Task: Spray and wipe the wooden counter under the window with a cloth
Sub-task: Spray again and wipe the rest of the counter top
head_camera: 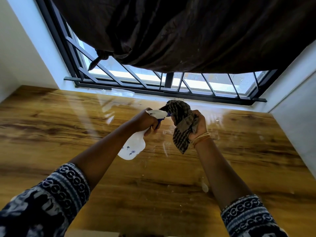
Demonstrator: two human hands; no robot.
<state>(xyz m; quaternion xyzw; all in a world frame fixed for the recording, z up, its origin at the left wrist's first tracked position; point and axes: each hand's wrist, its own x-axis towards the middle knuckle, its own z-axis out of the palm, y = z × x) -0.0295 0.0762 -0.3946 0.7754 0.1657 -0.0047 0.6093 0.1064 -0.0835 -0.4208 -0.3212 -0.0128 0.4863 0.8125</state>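
Up above the glossy, brown-grained wooden counter (68, 134), both hands are raised with something in each. The left hand (145, 122) has its fingers curled round the neck of a white plastic spray bottle (132, 147) with a blue trigger, one finger on that trigger; the bottle's body hangs down and back below the hand, toward the forearm, and its white nozzle head points to the right, straight at the cloth. The right hand (199, 124), with thin gold bangles (201, 138) at the wrist, grips a bunched brown-and-tan striped cloth (181, 127), fingers closed around its middle; one end of the cloth sticks up above the hand and the other dangles below it, clear of the counter. Nozzle and cloth are just beside each other, almost touching. Under and to the right of the hands the counter carries wet smears and droplets. Beyond the hands sits a dark metal-framed window (171, 82) with a grille, and a dark brown curtain (188, 31) hangs over its upper part. Both forearms emerge from dark blue patterned sleeves (65, 185).
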